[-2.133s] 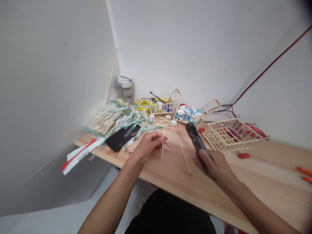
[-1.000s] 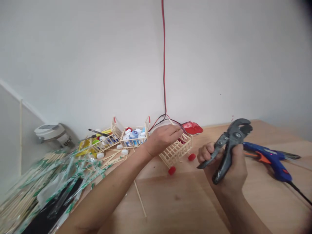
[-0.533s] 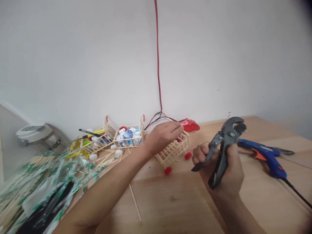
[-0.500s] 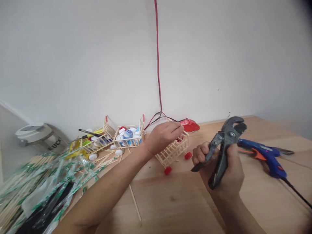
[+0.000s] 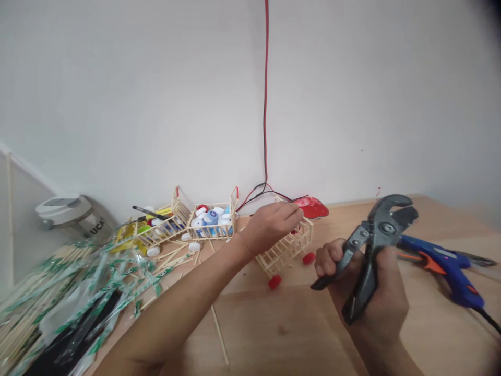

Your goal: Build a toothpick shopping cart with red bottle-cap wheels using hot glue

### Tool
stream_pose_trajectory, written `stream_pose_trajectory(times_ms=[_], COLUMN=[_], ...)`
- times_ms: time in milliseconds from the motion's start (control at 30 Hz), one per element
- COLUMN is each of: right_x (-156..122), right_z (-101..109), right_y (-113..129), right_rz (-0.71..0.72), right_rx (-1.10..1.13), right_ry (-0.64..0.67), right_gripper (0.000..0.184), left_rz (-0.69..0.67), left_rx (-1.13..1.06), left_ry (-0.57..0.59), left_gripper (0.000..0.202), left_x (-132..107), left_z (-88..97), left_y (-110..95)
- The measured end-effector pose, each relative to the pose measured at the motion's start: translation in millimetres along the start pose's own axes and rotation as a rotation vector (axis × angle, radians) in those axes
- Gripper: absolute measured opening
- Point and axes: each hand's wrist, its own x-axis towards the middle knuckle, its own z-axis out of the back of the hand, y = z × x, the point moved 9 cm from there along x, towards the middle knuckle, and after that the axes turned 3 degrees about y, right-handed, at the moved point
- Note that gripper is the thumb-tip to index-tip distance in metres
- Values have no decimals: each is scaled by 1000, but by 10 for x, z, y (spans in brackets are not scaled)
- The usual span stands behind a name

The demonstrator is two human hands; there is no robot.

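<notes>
My left hand point(image 5: 272, 224) reaches across the wooden table point(image 5: 297, 324) and rests on the top of a small cart point(image 5: 287, 248) made of wooden sticks with red cap wheels; its fingers are curled on the cart's rim. My right hand point(image 5: 370, 290) is closed round the handles of dark metal cutting pliers point(image 5: 370, 245), held upright above the table with the jaws pointing up. The cart stands just left of the pliers.
A blue glue gun point(image 5: 442, 261) lies at the right with its cord. Two more stick carts point(image 5: 213, 219) with bottle caps stand by the wall. Wrapped chopsticks point(image 5: 62, 292) pile at the left beside a jar point(image 5: 70, 216). A red-black wire point(image 5: 266, 104) hangs down the wall.
The view swung right from the left end of the table. My left hand went from loose sticks to the stick cart. My right hand lifted the pliers off the table and holds them upright.
</notes>
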Motion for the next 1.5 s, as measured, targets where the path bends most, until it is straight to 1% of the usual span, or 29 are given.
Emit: stream_pose_trajectory(times_ms=[167,333,500,633,767,933,1133,1267,1433,1500], right_x=[3,5,-1,-8,-15,-21,-11,-14,-19,-20], right_z=[13,19,-19,-79,-90,-77,-88,-107,-89,-70], right_y=[-1,0,-18,-53,-40,-56,-48,-39,-43,-50], right_rz=[22,26,1,-23,5,-10,-11,-7,-12,-20], right_rx=[30,4,-50,-93,-84,-123,-128,-144,-147,-145], right_ry=[-9,-12,28,67,73,82,72,97,94,83], right_gripper=[47,46,49,52,48,53,53,53,55,54], left_rz=[11,-14,-70,-88,-53,-2,-5,5,19,17], left_rx=[51,115,181,193,174,128,120,130,105,101], left_ry=[7,9,-54,-95,-55,18,-2,-35,9,4], left_gripper=[24,22,21,22,23,27,23,22,22,23], left_x=[-5,11,18,15,2,-10,4,4,0,-4], left_z=[-2,-10,60,123,89,11,34,58,13,23], left_y=[-18,-45,-110,-141,-99,-34,-42,-43,-26,-28])
